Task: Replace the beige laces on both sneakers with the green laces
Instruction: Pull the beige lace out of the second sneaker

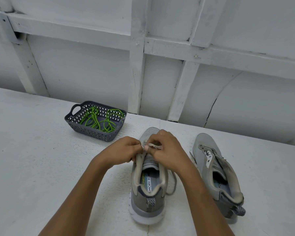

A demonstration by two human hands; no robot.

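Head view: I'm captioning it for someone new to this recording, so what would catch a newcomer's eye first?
The bright green laces in the grey basket at the far left of the table stand out against all the white. In the middle, the left hand grips a grey sneaker while the right hand pinches its beige lace. A second sneaker stands to the right.

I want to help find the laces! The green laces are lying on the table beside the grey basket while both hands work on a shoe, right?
Not quite. The green laces are lying inside the grey basket, not beside it on the table; the head view shows that. The rest holds: the left hand and right hand both work on a shoe.
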